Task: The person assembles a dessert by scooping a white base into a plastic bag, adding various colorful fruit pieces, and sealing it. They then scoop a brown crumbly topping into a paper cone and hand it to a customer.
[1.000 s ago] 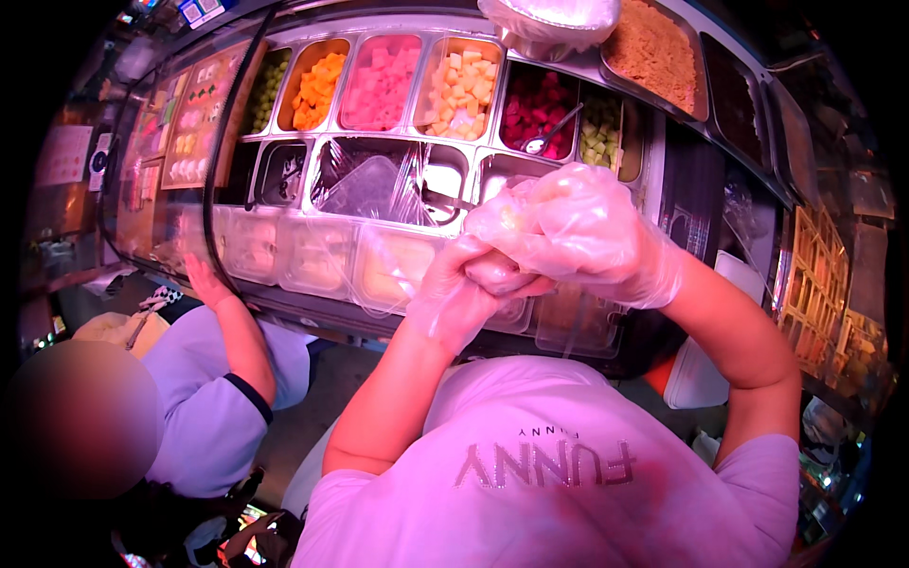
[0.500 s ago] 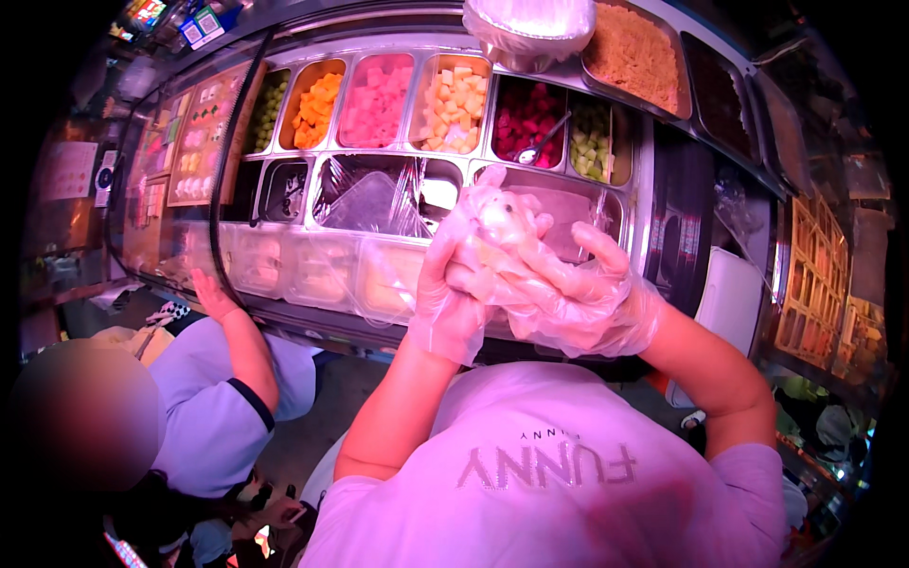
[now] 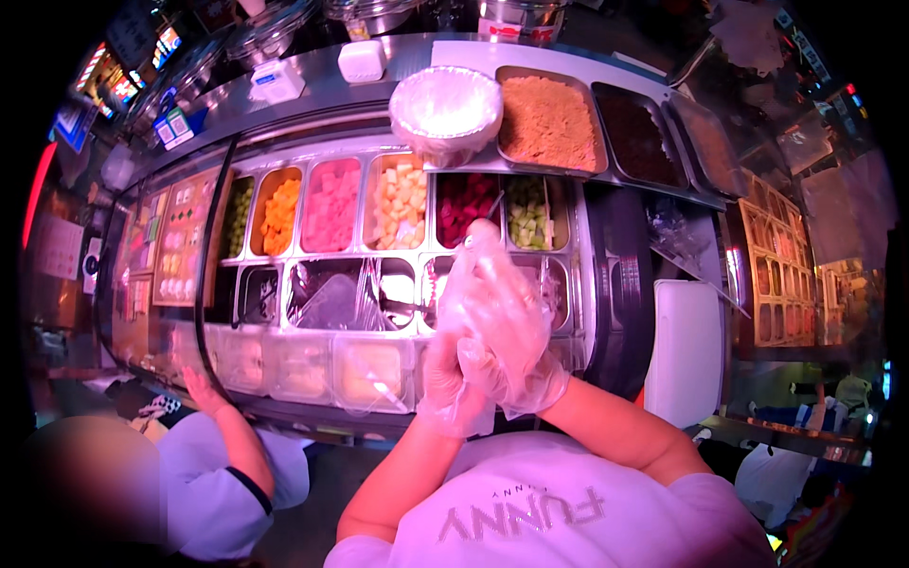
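here, hands (image 3: 507,327) tog. nr fruit (image 3: 526,227)

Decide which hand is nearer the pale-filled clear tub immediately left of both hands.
Left: the left hand is just right of the clear tub; the right hand is farther right, overlapping the left hand.

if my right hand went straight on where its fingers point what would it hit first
Probably the dark red fruit pieces, just beyond your right hand in the picture, though its height is unclear; it may pass over.
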Demonstrator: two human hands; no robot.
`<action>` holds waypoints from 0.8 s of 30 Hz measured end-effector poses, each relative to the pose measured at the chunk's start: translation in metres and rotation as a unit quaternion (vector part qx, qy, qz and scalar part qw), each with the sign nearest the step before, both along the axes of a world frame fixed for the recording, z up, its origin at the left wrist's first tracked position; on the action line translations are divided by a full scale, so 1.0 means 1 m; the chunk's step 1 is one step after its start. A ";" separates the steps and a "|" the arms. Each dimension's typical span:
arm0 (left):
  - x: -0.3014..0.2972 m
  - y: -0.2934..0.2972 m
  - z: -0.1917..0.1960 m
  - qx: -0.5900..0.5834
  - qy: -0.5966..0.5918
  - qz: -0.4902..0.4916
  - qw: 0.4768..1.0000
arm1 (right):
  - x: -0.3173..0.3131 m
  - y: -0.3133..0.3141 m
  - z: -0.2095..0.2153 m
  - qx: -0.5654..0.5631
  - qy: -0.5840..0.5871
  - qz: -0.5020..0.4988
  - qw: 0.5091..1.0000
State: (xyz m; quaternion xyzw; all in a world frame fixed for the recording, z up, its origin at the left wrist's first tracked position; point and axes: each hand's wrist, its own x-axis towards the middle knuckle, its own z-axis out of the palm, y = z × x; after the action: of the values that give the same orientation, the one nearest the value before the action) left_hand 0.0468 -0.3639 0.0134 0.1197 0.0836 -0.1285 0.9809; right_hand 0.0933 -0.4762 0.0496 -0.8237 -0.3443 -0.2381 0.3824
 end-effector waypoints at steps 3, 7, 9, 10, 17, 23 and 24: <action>0.010 -0.013 0.001 0.028 0.024 -0.017 0.999 | 0.003 -0.008 0.008 -0.055 0.062 -0.021 0.996; 0.043 -0.031 -0.007 -0.004 0.033 -0.029 0.999 | 0.026 -0.019 -0.005 0.042 0.028 -0.022 0.998; 0.068 -0.048 0.005 0.056 0.004 0.020 0.998 | 0.052 -0.043 -0.007 0.045 0.078 0.007 0.996; 0.087 -0.057 0.023 0.105 -0.044 0.034 0.993 | 0.064 -0.054 -0.010 0.123 0.016 0.034 0.992; 0.168 -0.085 0.052 -0.021 -0.115 -0.081 0.990 | 0.121 -0.124 0.034 0.544 0.198 0.151 0.801; 0.175 -0.104 0.034 -0.112 -0.001 -0.112 0.987 | 0.116 -0.131 0.013 0.470 0.339 0.012 0.814; 0.175 -0.105 0.028 -0.132 -0.039 -0.123 0.983 | 0.115 -0.131 0.012 0.481 0.357 0.010 0.801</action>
State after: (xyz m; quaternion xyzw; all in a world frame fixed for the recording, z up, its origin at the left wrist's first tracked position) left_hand 0.2214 -0.4693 0.0413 0.0033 0.0126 -0.2530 0.9674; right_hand 0.2079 -0.6071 0.0620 -0.5570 -0.0326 -0.0587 0.8278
